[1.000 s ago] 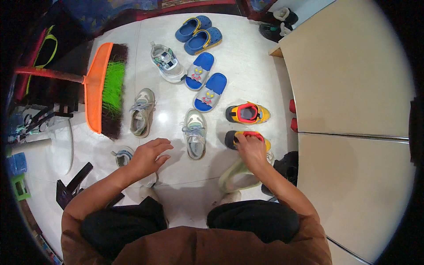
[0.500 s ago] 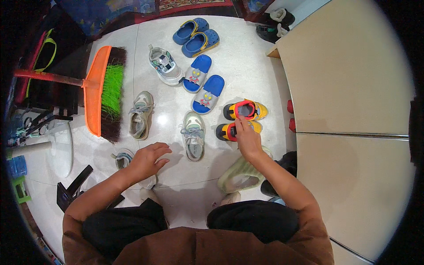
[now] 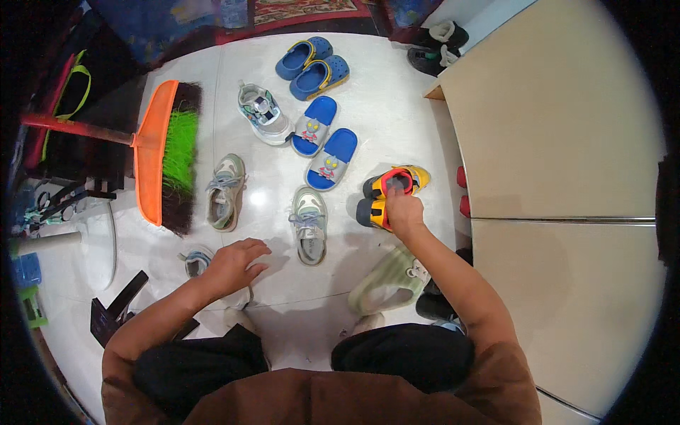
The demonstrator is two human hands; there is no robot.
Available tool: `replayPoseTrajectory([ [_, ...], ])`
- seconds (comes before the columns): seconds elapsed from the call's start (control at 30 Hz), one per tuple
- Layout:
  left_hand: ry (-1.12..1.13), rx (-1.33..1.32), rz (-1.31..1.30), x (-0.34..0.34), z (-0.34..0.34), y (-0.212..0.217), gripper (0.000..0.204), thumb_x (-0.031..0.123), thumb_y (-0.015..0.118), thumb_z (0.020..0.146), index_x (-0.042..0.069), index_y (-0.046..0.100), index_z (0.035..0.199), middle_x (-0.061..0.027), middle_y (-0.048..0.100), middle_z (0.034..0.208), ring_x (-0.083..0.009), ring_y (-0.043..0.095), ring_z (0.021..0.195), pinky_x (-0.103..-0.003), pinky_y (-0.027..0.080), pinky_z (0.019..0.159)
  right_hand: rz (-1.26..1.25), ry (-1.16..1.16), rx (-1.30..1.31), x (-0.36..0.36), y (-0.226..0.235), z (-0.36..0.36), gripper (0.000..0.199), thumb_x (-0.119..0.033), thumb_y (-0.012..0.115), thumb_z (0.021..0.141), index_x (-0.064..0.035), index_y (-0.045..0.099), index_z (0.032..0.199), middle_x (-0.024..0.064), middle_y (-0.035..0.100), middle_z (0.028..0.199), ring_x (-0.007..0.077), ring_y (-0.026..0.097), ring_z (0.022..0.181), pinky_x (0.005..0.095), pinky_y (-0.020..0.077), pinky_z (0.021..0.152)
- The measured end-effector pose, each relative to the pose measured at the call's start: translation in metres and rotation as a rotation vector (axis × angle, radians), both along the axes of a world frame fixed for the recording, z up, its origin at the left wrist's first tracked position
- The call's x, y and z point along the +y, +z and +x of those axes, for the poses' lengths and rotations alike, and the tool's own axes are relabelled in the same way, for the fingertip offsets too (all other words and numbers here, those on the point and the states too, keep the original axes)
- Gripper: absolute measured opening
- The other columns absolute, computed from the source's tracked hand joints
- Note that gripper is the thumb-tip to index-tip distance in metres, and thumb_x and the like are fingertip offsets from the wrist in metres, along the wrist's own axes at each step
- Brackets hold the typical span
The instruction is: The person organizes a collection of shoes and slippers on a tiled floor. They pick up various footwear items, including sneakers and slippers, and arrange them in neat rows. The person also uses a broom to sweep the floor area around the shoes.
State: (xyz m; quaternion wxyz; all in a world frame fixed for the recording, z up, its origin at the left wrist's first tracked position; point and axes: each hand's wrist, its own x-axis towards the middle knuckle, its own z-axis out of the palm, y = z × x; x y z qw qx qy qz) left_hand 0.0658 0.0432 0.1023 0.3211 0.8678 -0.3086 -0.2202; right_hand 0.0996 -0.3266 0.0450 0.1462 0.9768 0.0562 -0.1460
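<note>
My right hand (image 3: 405, 212) is closed on a pair of small yellow-and-black shoes (image 3: 419, 176) with red linings. Its fingertips reach toward the shoe openings and cover part of the nearer shoe. The two shoes sit side by side, touching. My left hand (image 3: 236, 268) hovers over the floor with its fingers apart, holding nothing. Close to it are a grey-white sneaker (image 3: 310, 234) and a small pale shoe (image 3: 196, 261) partly covered by my left arm. A pale green slipper (image 3: 382, 287) lies below my right forearm.
Farther off are blue slides (image 3: 331, 161), blue clogs (image 3: 319, 76), a white sneaker (image 3: 265, 113) and another grey-white sneaker (image 3: 226, 193). An orange broom (image 3: 152, 152) lies at the left. A beige cabinet (image 3: 552, 127) borders the right, with dark shoes (image 3: 433, 304) beside it.
My right hand has closed on the yellow shoes and brought them together, turning them slightly. My left hand stays nearly where it was. The whole view has shifted a little.
</note>
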Motion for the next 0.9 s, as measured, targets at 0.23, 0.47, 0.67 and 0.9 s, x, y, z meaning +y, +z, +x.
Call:
replayPoseTrajectory([
  [0.23, -0.018, 0.003, -0.003, 0.000, -0.001, -0.001, 0.026, 0.015, 0.063, 0.074, 0.009, 0.057, 0.099, -0.0104, 0.057, 0.103, -0.0298, 0.057, 0.089, -0.038, 0.048, 0.074, -0.094, 0.004, 0.038, -0.016, -0.019, -0.001, 0.021, -0.008, 0.052, 0.076, -0.0019, 0.054, 0.097, 0.0144, 0.058, 0.094, 0.0236, 0.064, 0.067, 0.0347, 0.0505, 0.052],
  [0.47, -0.048, 0.061, 0.052, -0.003, -0.001, 0.003, 0.029, 0.018, 0.061, 0.078, 0.007, 0.057, 0.104, -0.0114, 0.057, 0.108, -0.0301, 0.056, 0.096, -0.038, 0.048, 0.080, 0.185, -0.053, -0.078, -0.010, -0.025, 0.004, 0.054, -0.007, 0.053, 0.073, -0.0020, 0.037, 0.125, 0.0167, 0.056, 0.105, 0.0307, 0.063, 0.071, 0.0396, 0.0497, 0.056],
  [0.67, -0.067, 0.085, 0.078, -0.004, 0.001, 0.003, 0.029, 0.018, 0.061, 0.078, 0.007, 0.056, 0.105, -0.0125, 0.056, 0.107, -0.0302, 0.056, 0.096, -0.038, 0.047, 0.080, 0.465, -0.125, -0.161, -0.021, -0.035, 0.001, 0.034, -0.005, 0.047, 0.074, -0.0041, 0.050, 0.107, 0.0189, 0.060, 0.092, 0.0365, 0.060, 0.073, 0.0445, 0.0477, 0.063],
  [0.9, -0.024, 0.112, 0.055, -0.003, 0.004, 0.004, 0.030, 0.015, 0.062, 0.076, 0.007, 0.056, 0.104, -0.0130, 0.057, 0.106, -0.0310, 0.056, 0.095, -0.038, 0.047, 0.080, 0.413, -0.131, -0.348, -0.043, -0.024, 0.033, 0.011, -0.008, 0.049, 0.076, -0.0049, 0.055, 0.085, 0.0198, 0.060, 0.075, 0.0369, 0.060, 0.066, 0.0466, 0.0467, 0.060],
])
